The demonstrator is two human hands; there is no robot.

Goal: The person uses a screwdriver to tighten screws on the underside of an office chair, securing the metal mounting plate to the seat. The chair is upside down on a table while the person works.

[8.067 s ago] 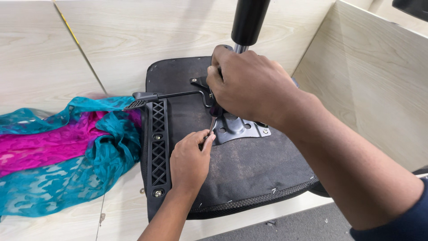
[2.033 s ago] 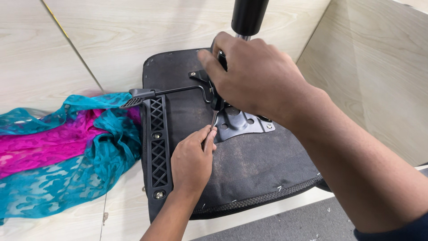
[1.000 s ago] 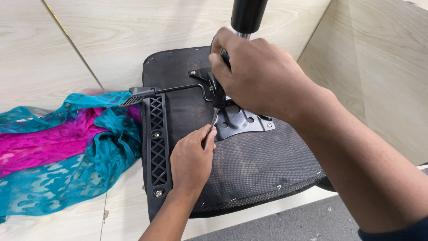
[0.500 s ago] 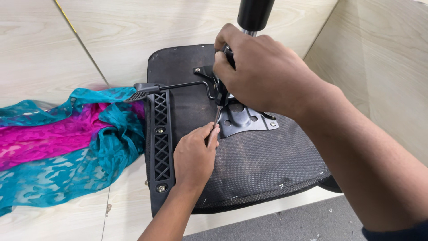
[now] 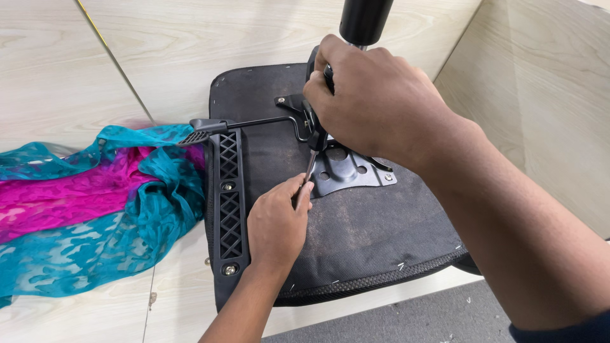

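Observation:
An upturned office chair seat (image 5: 375,241) lies on the floor, its black fabric underside facing up. A metal mounting plate (image 5: 346,171) is bolted near its middle, with a black gas cylinder (image 5: 365,19) rising from it and a lever (image 5: 248,124) reaching left. My right hand (image 5: 375,101) grips the handle of a screwdriver (image 5: 307,173) from above. My left hand (image 5: 276,225) rests on the seat and pinches the tool's thin shaft near its tip, beside the plate's left edge. The tip itself is hidden by my fingers.
A black plastic armrest bracket (image 5: 229,203) with screws runs along the seat's left side. A teal and magenta cloth (image 5: 82,209) lies crumpled to the left. Pale wood-look panels (image 5: 540,95) stand behind and to the right. Grey carpet (image 5: 406,321) shows at the bottom.
My right hand has shifted slightly on the screwdriver handle while my left hand keeps steadying the shaft. The view has drifted a little; the seat and cloth stay where they were.

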